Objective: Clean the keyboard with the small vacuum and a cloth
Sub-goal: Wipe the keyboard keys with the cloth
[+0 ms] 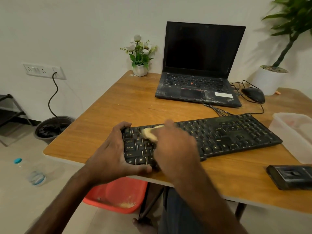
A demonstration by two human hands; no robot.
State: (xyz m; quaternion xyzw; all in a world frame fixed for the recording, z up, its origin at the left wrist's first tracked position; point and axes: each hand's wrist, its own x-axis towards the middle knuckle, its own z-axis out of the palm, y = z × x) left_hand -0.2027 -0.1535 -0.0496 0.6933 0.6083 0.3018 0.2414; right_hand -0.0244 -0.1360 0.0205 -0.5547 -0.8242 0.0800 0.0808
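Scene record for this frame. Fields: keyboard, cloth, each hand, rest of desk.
keyboard: black, lying angled on table
cloth: yellowish, on upper-left keys
left hand: grips keyboard's left end
right hand: holds cloth, blurred
behind: open laptop, screen dark; mouse
right edge: black device; clear container

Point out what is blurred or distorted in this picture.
Head view: the right hand and cloth are motion-smeared; the left hand on the keyboard is sharper. Head view: wide-angle lens bows the table edges, and the corner plant looks soft.
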